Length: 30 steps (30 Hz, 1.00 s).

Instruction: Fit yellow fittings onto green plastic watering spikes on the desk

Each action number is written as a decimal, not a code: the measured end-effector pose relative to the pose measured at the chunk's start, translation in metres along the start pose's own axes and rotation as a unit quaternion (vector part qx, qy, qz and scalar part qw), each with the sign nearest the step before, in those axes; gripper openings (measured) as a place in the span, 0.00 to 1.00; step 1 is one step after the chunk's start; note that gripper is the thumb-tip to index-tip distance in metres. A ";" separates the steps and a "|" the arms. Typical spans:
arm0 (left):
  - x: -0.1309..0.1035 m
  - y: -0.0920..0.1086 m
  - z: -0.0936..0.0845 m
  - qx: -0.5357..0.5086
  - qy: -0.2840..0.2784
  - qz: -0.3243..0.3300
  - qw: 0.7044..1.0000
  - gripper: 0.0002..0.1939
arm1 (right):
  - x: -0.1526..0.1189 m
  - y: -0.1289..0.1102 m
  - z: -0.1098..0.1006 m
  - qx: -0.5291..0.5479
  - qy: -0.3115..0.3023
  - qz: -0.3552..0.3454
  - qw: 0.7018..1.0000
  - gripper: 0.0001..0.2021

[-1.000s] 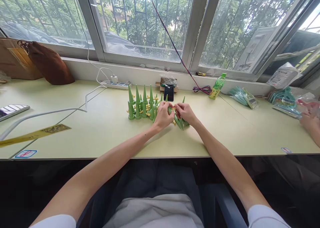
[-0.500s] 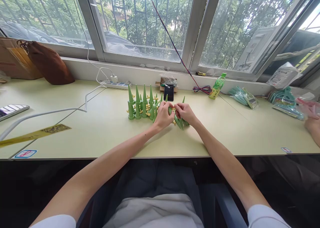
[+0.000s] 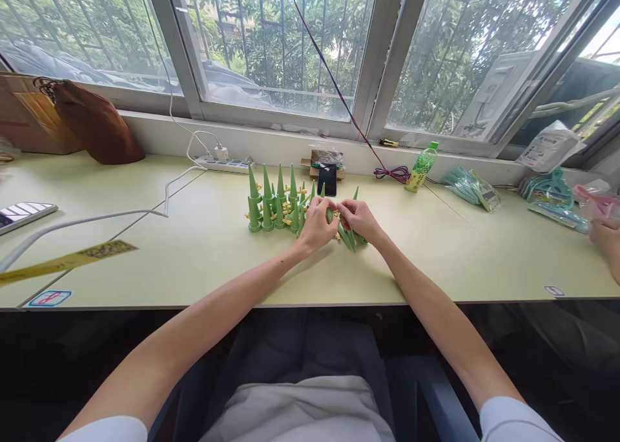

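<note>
Several green cones (image 3: 267,216) with small yellow pieces stand in rows on the pale table, left of my hands. My left hand (image 3: 318,223) is closed around a green cone (image 3: 329,214), which shows between its fingers. Close beside it, my right hand (image 3: 359,218) has its fingers pinched together near that cone; whatever lies between its fingertips is too small to make out. More green cones (image 3: 347,236) lie tilted on the table below my right hand.
Behind the cones lies a black phone (image 3: 327,179). A green bottle (image 3: 422,168) and bagged teal items (image 3: 467,187) are at the back right. A white cable (image 3: 111,217) crosses the left side. Another person's hand (image 3: 606,238) is at the far right edge.
My hands look the same as before. The other person's hand at the far right has shifted slightly.
</note>
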<state>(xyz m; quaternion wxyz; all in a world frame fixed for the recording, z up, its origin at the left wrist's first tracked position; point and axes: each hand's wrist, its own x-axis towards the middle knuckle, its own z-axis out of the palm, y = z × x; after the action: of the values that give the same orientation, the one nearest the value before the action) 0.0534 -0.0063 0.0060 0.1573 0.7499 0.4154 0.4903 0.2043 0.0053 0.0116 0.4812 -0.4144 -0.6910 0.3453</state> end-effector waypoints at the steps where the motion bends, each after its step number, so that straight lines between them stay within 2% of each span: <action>1: 0.000 0.000 0.000 0.001 0.000 0.000 1.000 0.07 | 0.000 -0.001 0.000 -0.002 0.000 0.000 1.000 0.16; 20: -0.001 0.000 0.000 0.001 -0.006 -0.001 1.000 0.07 | 0.001 0.006 -0.001 -0.028 -0.005 -0.002 1.000 0.17; 30: -0.001 0.000 0.000 -0.005 -0.012 -0.005 1.000 0.07 | -0.001 0.000 -0.001 -0.038 -0.008 -0.002 0.999 0.18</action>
<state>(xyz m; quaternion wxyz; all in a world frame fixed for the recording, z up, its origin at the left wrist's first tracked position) 0.0533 -0.0071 0.0059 0.1683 0.7529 0.4145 0.4826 0.2056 0.0044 0.0115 0.4605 -0.4280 -0.7081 0.3213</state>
